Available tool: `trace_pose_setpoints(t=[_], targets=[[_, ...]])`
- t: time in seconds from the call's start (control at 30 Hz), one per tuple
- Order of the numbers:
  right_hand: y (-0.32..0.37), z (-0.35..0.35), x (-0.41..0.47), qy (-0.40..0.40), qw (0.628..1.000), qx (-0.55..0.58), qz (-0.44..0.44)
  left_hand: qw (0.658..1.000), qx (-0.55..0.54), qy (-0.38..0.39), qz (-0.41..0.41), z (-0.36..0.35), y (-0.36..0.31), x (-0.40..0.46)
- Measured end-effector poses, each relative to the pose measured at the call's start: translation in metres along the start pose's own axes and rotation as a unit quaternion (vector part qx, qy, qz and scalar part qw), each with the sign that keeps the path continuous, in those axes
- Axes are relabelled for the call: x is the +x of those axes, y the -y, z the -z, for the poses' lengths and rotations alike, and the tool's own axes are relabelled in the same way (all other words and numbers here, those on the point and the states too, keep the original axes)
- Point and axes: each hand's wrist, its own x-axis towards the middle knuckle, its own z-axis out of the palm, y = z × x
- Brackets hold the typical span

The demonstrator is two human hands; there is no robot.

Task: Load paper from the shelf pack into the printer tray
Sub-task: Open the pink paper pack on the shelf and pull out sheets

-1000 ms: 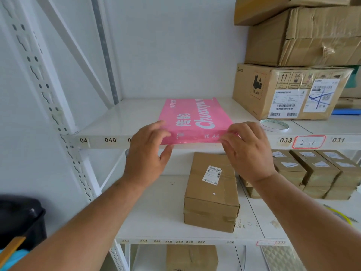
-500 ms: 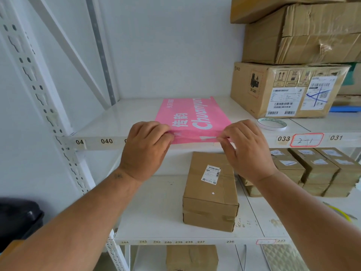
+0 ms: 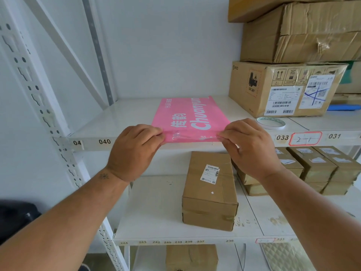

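A flat pink paper pack (image 3: 190,116) with white lettering lies on the upper white shelf (image 3: 121,122), its near end at the shelf's front edge. My left hand (image 3: 134,151) pinches the pack's near left corner. My right hand (image 3: 250,147) pinches the near right corner. Between the two hands a clear plastic flap of the wrapper is lifted and stretched along the pack's near edge. No printer or tray is in view.
Stacked cardboard boxes (image 3: 283,87) stand at the right of the upper shelf, with a tape roll (image 3: 270,123) in front of them. A long brown box (image 3: 211,190) and several small boxes (image 3: 316,167) sit on the lower shelf. A perforated shelf post (image 3: 39,106) runs down the left.
Both hands went from resting flat on the pack's near end to pinching its corners. The clear flap at the near edge has come up between them.
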Motion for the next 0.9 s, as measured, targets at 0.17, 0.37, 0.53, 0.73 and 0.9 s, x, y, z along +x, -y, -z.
trace_pose_setpoints(t=[0.17,0.37,0.53,0.73,0.9], targets=[[0.002,0.009,0.008,0.025,0.999,0.009,-0.024,0.990,-0.100,0.057,0.083,0.011,-0.005,0.007],[0.000,0.008,0.016,0.022,0.994,0.055,-0.090,0.969,-0.137,0.085,0.188,0.031,-0.008,0.033],[-0.002,0.009,0.015,0.055,0.991,0.073,-0.098,0.977,-0.117,0.110,0.138,0.024,-0.009,0.031],[-0.004,0.011,0.023,0.118,0.978,0.117,-0.126,0.962,-0.158,0.153,0.160,0.018,-0.003,0.039],[0.002,0.011,0.037,0.142,0.930,0.176,-0.290,0.920,-0.206,0.182,0.279,0.015,-0.002,0.048]])
